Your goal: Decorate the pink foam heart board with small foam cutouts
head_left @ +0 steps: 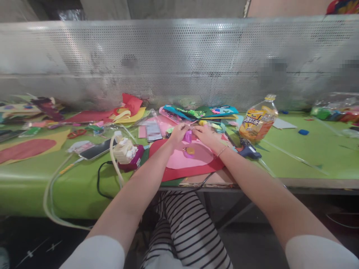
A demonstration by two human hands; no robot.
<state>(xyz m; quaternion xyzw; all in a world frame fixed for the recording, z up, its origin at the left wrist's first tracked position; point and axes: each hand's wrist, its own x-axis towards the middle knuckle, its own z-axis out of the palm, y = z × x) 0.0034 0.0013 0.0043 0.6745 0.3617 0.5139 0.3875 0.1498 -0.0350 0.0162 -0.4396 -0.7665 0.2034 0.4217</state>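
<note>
Both my hands reach to the far edge of a pink rounded sheet point(174, 158) that lies on a red sheet point(179, 173). A small purple piece point(187, 136) hangs between my left hand point(178, 134) and my right hand point(206, 136). The fingers of my left hand are pinched at its upper left. My right hand's fingers are bent together at its upper right; what they grip is too small to make out. On the pink sheet sits a yellow and purple shape point(190, 151). Teal decorated sheets point(230, 111) lie just beyond my hands.
An orange drink bottle point(258, 121) and a dark blue glue gun point(249, 150) stand and lie to the right. Left are a power strip point(129, 153) with cables, a phone point(98, 149), red scissors point(76, 133) and coloured sheets. A perforated metal panel point(179, 56) rises behind the green table point(297, 157).
</note>
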